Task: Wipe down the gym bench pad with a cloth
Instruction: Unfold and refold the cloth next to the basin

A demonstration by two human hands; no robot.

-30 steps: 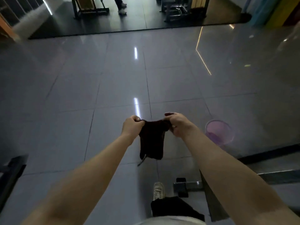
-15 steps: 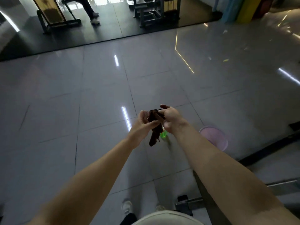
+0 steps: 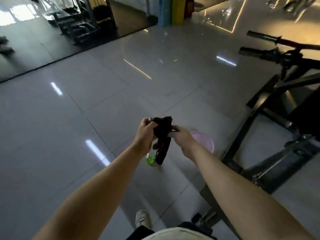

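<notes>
A dark cloth point(image 3: 162, 134) hangs bunched between both hands, held out in front of me above the tiled floor. My left hand point(image 3: 146, 134) grips its upper left part with curled fingers. My right hand point(image 3: 181, 135) pinches the cloth's right side. A loose end of the cloth dangles down. The black frame of a gym machine point(image 3: 270, 108) stands at the right; the bench pad itself is not clearly seen.
A pink basin point(image 3: 206, 141) sits on the floor just beyond my right hand. A green spray bottle point(image 3: 150, 160) stands on the tiles below the cloth. Weight racks point(image 3: 83, 19) stand at the back on dark matting. My shoe point(image 3: 142, 219) is at the bottom.
The cloth went from spread between both hands to bunched and gathered. My view swung right, bringing the black machine frame into sight.
</notes>
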